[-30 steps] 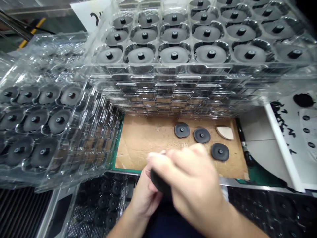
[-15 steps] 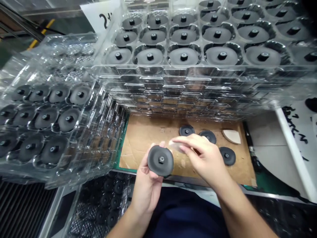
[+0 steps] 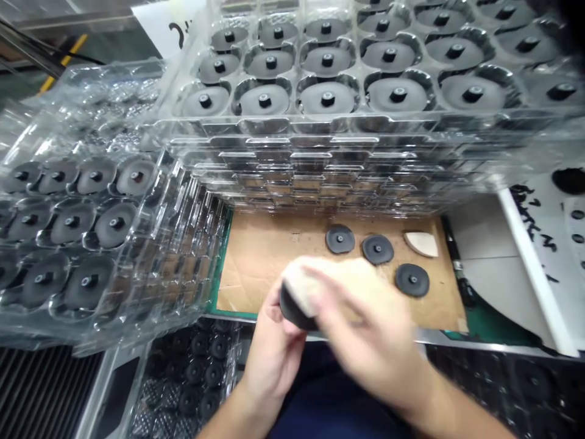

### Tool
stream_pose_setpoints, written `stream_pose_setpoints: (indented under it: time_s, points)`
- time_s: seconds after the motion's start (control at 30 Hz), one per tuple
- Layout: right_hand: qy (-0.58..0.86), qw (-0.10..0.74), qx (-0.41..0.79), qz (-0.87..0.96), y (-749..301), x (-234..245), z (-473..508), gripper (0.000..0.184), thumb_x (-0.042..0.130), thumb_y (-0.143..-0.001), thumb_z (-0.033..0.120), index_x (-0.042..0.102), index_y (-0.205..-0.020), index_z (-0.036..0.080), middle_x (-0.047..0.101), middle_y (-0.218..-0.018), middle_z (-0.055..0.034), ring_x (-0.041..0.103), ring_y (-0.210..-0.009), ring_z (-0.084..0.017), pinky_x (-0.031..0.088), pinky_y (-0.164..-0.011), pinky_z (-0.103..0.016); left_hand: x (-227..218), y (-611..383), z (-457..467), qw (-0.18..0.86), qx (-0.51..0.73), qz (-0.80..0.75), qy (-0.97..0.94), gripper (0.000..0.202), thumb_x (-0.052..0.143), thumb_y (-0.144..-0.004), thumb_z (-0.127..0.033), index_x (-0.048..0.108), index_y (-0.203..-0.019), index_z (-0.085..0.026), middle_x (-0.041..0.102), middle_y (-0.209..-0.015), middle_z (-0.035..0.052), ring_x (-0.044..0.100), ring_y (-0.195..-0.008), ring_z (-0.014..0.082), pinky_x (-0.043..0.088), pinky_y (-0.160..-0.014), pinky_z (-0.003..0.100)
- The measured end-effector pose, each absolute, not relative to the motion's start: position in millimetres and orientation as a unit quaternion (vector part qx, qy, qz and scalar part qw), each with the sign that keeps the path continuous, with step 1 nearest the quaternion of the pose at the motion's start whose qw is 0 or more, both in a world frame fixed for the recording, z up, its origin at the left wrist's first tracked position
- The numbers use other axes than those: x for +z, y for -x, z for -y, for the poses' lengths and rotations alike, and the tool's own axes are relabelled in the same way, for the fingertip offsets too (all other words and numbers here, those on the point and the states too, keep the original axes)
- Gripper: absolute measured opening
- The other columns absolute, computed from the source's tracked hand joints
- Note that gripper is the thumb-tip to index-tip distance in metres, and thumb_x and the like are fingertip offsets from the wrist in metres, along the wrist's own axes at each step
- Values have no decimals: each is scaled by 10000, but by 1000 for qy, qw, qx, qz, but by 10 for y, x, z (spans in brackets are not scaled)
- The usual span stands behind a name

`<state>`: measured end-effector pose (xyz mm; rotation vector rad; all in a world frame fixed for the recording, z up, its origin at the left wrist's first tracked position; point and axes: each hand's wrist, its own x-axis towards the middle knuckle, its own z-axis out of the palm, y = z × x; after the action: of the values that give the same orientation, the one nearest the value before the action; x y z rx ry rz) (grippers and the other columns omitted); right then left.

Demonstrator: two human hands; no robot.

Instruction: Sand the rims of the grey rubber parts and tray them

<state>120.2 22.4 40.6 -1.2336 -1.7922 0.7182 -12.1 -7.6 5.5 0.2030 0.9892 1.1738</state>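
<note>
My left hand [image 3: 273, 344] grips a black round disc [image 3: 292, 310] from below, over the near edge of a brown cardboard sheet [image 3: 256, 256]. My right hand [image 3: 361, 317] lies across the top of that disc, blurred by motion, with a pale pad-like thing [image 3: 299, 282] at its fingertips. Three more black discs [image 3: 377, 249] with centre hubs rest on the cardboard behind my hands. A beige wedge-shaped piece [image 3: 421, 243] lies to their right.
A tall stack of clear plastic trays [image 3: 347, 164] filled with grey discs stands behind the cardboard. A second tilted stack of trays [image 3: 82, 225] sits at the left. Trays of small black parts [image 3: 192, 372] lie below. A white board [image 3: 539, 256] is at the right.
My right hand lifted off the disc, showing its face and hub, then came back over it in a fast sweep to the left. The left hand kept hold.
</note>
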Motion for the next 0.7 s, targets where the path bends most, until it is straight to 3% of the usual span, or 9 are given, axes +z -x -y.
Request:
stream_pose_setpoints:
  time_s: [0.07, 0.17, 0.27, 0.37, 0.47, 0.6, 0.7]
  points:
    - [429, 383, 308, 758, -1119, 519, -216, 254, 458, -902, 139, 617, -1098, 111, 699, -967, -79, 622, -838, -178, 465, -752, -310, 43, 153, 82, 726, 514, -448, -86, 452, 766, -651, -321, 648, -1082, -253, 684, -1109, 34, 611, -1033, 185, 478, -897, 251]
    - [406, 312, 366, 777, -1045, 502, -229, 216, 484, -884, 120, 644, -1026, 140, 703, -920, -37, 613, -783, -153, 452, -698, -280, 17, 200, 87, 727, 509, -454, -76, 431, 785, -622, -215, 664, -1030, -281, 705, -1020, -7, 632, -963, 158, 504, -827, 224]
    - [450, 351, 296, 766, -999, 440, -271, 242, 432, -904, 145, 637, -1030, 115, 693, -873, -64, 592, -737, -164, 432, -674, -302, 11, 198, 87, 734, 487, -466, -79, 301, 762, -654, -301, 693, -935, -219, 707, -875, 13, 640, -917, 181, 510, -828, 260]
    - [420, 370, 317, 766, -1055, 428, -254, 258, 402, -909, 138, 619, -1047, 114, 677, -841, -64, 574, -741, -163, 423, -682, -300, 14, 219, 76, 753, 472, -450, -87, 355, 737, -681, -345, 678, -1011, -228, 698, -998, 39, 607, -1037, 214, 465, -930, 303]
    - [389, 310, 414, 762, -1234, 430, -172, 199, 472, -887, 119, 621, -1006, 179, 682, -834, 0, 564, -691, -119, 404, -655, -254, -3, 295, 66, 771, 467, -424, -87, 543, 798, -602, -317, 634, -1117, -264, 668, -1136, 38, 600, -1055, 204, 464, -922, 269]
    - [488, 287, 303, 766, -1356, 438, -171, 204, 474, -889, 121, 643, -991, 171, 661, -789, -29, 521, -676, -151, 359, -665, -298, -34, 346, 93, 781, 465, -412, -64, 549, 812, -580, -317, 655, -1101, -244, 696, -1087, 12, 615, -1012, 167, 469, -877, 204]
    - [387, 306, 248, 833, -1282, 443, -338, 285, 417, -902, 110, 681, -953, 201, 639, -746, -31, 466, -663, -163, 337, -653, -316, -33, 339, 119, 800, 462, -376, -67, 370, 790, -618, -307, 706, -971, -239, 714, -1002, -18, 615, -1024, 175, 465, -898, 226]
